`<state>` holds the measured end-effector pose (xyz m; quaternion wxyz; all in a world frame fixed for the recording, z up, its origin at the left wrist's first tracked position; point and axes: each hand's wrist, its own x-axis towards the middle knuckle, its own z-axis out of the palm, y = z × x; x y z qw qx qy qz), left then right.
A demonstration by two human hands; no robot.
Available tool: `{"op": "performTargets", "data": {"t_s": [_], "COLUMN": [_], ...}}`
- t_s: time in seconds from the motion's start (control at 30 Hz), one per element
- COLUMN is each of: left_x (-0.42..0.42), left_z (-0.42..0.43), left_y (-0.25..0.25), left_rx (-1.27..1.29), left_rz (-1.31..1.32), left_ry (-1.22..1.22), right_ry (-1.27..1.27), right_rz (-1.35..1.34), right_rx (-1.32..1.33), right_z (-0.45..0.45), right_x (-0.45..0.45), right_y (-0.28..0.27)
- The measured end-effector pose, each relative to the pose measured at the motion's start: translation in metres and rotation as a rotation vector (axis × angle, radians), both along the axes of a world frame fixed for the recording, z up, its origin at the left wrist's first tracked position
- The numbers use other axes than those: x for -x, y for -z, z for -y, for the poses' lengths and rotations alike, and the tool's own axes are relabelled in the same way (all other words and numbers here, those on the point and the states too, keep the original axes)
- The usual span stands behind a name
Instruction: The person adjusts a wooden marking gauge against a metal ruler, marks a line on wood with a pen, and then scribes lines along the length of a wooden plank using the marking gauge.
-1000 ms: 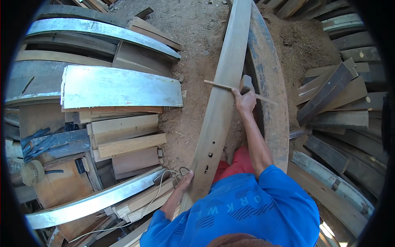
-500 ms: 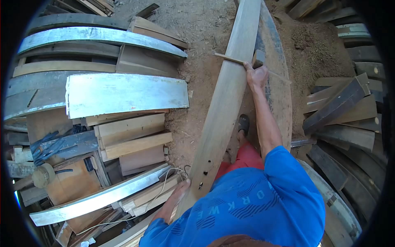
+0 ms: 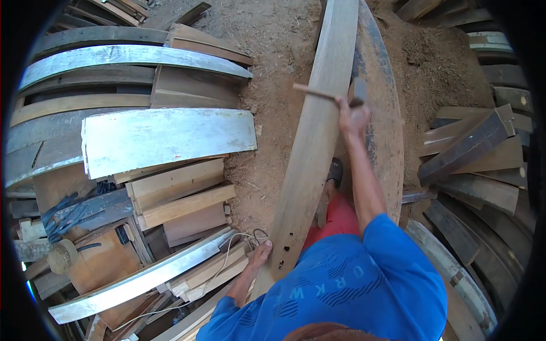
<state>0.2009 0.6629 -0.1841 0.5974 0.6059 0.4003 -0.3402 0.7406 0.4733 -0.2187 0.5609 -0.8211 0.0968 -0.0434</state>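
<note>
A long wooden plank (image 3: 310, 159) slants away from me, with several small dark holes near its close end. My right hand (image 3: 355, 118) is closed around a wooden marking gauge (image 3: 314, 91). The gauge's thin stem crosses the plank's face, and its block (image 3: 359, 91) sits by the right edge. At the plank's near left edge, my left hand (image 3: 259, 257) grips the side; the fingers are partly hidden.
Stacked boards (image 3: 182, 187) and a whitish panel (image 3: 170, 139) lie to the left, near a thin cable (image 3: 227, 256). A broad curved-looking board (image 3: 384, 131) runs along the plank's right. More timber (image 3: 472, 142) is piled on the right, beside sawdust (image 3: 438, 68).
My right hand has moved a little toward me along the plank with the marking gauge. The left hand appears slightly farther forward on the edge, and the view has shifted a little.
</note>
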Motion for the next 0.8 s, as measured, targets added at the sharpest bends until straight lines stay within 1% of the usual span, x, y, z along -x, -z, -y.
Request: {"op": "performTargets", "data": {"t_s": [0.07, 0.13, 0.17, 0.27, 0.33, 0.37, 0.47, 0.53, 0.57, 0.63, 0.67, 0.7, 0.73, 0.8], "left_x": [-0.008, -0.014, -0.017, -0.017, -0.019, -0.017, -0.006, 0.010, 0.018, 0.037, 0.030, 0.002, -0.023, -0.027], "left_z": [0.004, 0.006, 0.004, 0.006, 0.007, 0.006, 0.001, -0.006, -0.007, -0.009, -0.006, 0.004, 0.007, 0.004], "left_y": [-0.012, -0.012, -0.011, -0.013, -0.016, -0.014, 0.002, 0.020, 0.028, 0.042, 0.030, -0.005, -0.019, -0.007], "left_rx": [0.028, 0.035, 0.018, -0.012, -0.010, -0.025, -0.038, -0.011, -0.047, -0.120, -0.066, -0.009, 0.043, 0.065], "left_rz": [-0.001, 0.035, 0.037, 0.027, 0.003, -0.003, -0.013, -0.013, -0.023, -0.052, -0.068, -0.088, -0.084, -0.009], "left_ry": [-0.017, -0.074, -0.066, -0.093, -0.161, -0.145, -0.102, -0.069, -0.043, 0.007, -0.056, -0.114, -0.170, -0.135], "right_ry": [0.117, 0.139, 0.154, 0.075, 0.050, 0.034, 0.010, 0.026, 0.034, 0.063, 0.072, 0.079, 0.115, 0.190], "right_rz": [0.158, 0.042, -0.010, -0.087, -0.082, -0.084, -0.045, 0.061, 0.111, 0.021, -0.027, -0.081, -0.065, -0.024], "right_rx": [0.202, 0.170, 0.153, 0.195, 0.212, 0.223, 0.220, 0.134, 0.090, 0.128, 0.150, 0.187, 0.219, 0.272], "right_z": [-0.007, -0.012, -0.011, -0.005, -0.001, -0.001, -0.002, -0.007, -0.009, -0.011, -0.012, -0.010, -0.011, -0.013], "right_x": [-0.041, -0.070, -0.078, -0.079, -0.068, -0.058, -0.021, -0.033, -0.040, -0.093, -0.125, -0.144, -0.157, -0.174], "right_y": [0.010, 0.000, -0.007, -0.025, -0.025, -0.022, -0.014, -0.022, -0.022, 0.001, 0.012, 0.013, 0.017, 0.013]}}
